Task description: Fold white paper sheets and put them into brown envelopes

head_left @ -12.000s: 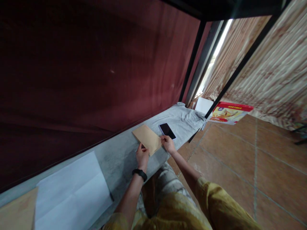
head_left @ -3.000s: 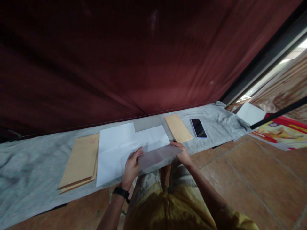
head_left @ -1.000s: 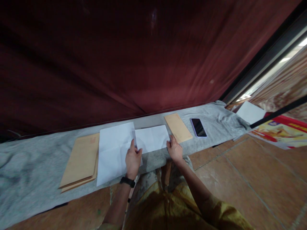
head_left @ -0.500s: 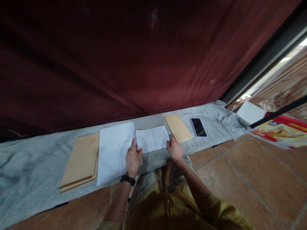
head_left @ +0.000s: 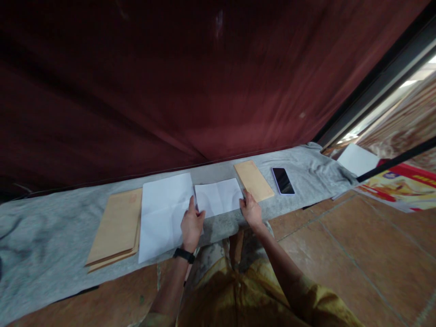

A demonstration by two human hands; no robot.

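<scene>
A folded white sheet (head_left: 218, 196) lies on the grey cloth (head_left: 51, 227) in front of me. My left hand (head_left: 191, 225), with a black wristband, has its fingers closed on the sheet's left edge. My right hand (head_left: 251, 210) pinches the sheet's right lower corner. A larger white sheet (head_left: 163, 213) lies flat just left of it, partly under my left hand. One brown envelope (head_left: 254, 180) lies right of the folded sheet, close to my right hand. A stack of brown envelopes (head_left: 117, 227) sits further left.
A dark phone (head_left: 282, 180) lies face up right of the single envelope. A dark red curtain (head_left: 170, 91) hangs behind the cloth-covered ledge. On the tiled floor (head_left: 357, 245) at right lie a colourful box (head_left: 398, 186) and a white sheet (head_left: 357, 159).
Twelve seconds ago both hands held the single brown envelope. Three seconds ago they were folding the near half of the white sheet upward; since then it lies folded and the hands stay at its edges.
</scene>
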